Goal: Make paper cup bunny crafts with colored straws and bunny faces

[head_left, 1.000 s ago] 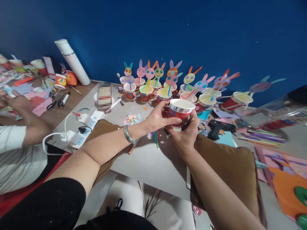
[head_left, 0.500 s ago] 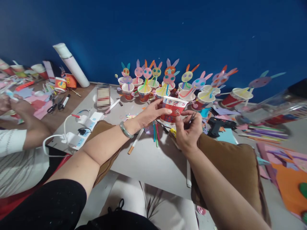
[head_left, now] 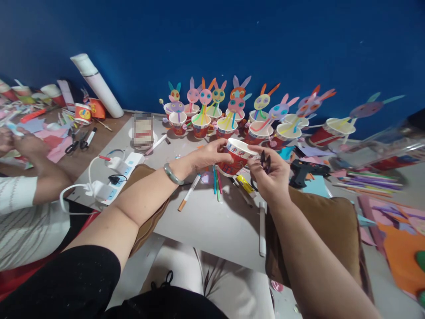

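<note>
A red and white paper cup (head_left: 234, 161) is held up above the table, tilted, its white rim facing up. My left hand (head_left: 210, 156) is closed on the cup's left side, thumb across the front. My right hand (head_left: 270, 175) is closed around dark scissors (head_left: 265, 162), its thumb and fingertips against the cup's right side. One scissors loop shows below that hand. Beneath the cup lie several coloured markers (head_left: 216, 184) and a yellow utility knife (head_left: 246, 183). Behind it stand several paper cups with paper rabbit heads (head_left: 205, 96) on coloured stems.
A black glue gun (head_left: 307, 172) lies right of my hand, near coloured sticks (head_left: 372, 182) and paper scraps. Brown cushions (head_left: 318, 226) sit under both arms. At left are a power strip (head_left: 128, 170), a leaning white bottle (head_left: 99, 86) and another person's hands (head_left: 25, 141).
The cup has tipped so more of its inside shows, and has come down slightly. My right hand has shifted a little right, with the scissors blades now pointing up.
</note>
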Demonstrator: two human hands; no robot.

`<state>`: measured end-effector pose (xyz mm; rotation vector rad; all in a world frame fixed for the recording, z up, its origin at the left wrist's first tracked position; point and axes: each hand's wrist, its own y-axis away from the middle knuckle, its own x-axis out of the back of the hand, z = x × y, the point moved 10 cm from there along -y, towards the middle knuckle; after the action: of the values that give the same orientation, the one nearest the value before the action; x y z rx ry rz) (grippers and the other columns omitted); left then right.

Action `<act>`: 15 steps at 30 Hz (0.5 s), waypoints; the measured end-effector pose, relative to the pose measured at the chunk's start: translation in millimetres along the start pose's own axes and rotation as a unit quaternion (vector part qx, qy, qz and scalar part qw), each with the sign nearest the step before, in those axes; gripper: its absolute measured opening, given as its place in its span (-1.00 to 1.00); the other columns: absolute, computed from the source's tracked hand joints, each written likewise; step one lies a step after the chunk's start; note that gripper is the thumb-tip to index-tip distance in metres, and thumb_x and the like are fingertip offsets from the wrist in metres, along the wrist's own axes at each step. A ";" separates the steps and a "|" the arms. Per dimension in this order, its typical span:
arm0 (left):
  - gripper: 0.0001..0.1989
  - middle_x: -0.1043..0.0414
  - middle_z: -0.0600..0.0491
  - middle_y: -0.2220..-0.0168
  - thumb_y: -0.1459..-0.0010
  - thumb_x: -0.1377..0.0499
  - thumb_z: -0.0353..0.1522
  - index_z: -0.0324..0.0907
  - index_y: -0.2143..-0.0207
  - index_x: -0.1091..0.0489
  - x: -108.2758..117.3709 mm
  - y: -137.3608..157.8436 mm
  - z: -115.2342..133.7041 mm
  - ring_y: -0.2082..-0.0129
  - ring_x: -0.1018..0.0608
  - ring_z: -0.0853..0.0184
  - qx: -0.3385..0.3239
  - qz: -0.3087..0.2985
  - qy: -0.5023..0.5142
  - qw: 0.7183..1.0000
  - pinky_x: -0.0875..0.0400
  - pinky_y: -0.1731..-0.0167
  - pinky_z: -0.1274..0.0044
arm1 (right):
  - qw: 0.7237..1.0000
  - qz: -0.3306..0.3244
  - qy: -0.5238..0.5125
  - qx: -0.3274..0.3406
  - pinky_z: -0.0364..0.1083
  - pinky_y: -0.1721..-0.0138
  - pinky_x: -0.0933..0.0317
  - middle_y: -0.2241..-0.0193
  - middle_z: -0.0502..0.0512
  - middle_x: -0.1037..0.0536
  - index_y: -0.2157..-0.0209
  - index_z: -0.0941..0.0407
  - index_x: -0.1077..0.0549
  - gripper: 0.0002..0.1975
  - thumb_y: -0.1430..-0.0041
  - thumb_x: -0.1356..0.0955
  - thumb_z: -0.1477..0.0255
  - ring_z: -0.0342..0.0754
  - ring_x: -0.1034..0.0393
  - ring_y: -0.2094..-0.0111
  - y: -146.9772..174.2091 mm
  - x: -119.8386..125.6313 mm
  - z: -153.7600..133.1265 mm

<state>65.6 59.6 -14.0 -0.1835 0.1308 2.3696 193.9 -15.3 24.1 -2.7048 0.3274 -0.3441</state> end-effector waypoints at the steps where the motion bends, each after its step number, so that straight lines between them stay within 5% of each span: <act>1: -0.59 -0.50 0.03 0.24 0.11 -0.38 -0.43 -0.22 0.17 -0.39 -1.2 0.0 -0.2 0.17 -0.53 0.32 0.001 -0.006 0.000 1.000 -0.43 0.03 0.37 | 1.000 -0.010 0.002 -0.009 -0.15 0.63 0.02 0.68 -0.17 -0.26 0.15 0.07 -0.51 -0.77 -0.16 -0.44 0.31 -0.21 -0.07 0.69 -0.3 -2.2 1.7; 10: -0.60 -0.50 0.01 0.22 0.10 -0.37 -0.44 -0.23 0.17 -0.36 0.0 0.4 -5.7 0.17 -0.53 0.31 0.027 -0.008 -0.033 0.999 -0.43 0.03 0.36 | 0.998 -0.046 0.015 -0.036 -0.18 0.64 0.05 0.71 -0.18 -0.24 0.42 0.04 -0.33 -0.79 -0.09 -0.43 0.30 -0.22 -0.05 0.70 -0.8 -13.7 9.9; 15: -0.39 -0.48 -0.15 -0.02 0.11 -0.39 -0.40 -0.23 -0.04 -0.33 4.6 -0.4 4.7 -0.10 -0.51 0.12 -0.011 -0.018 -0.064 0.998 -0.37 -0.18 0.21 | 0.998 -0.046 0.041 -0.018 -0.16 0.56 -0.03 0.67 -0.15 -0.26 0.45 0.05 -0.34 -0.81 -0.10 -0.42 0.32 -0.21 -0.08 0.65 -1.9 -14.4 10.8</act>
<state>62.1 63.8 -10.2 -0.0440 0.0396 2.3396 183.7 -5.9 12.5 -2.7521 0.2356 -0.4802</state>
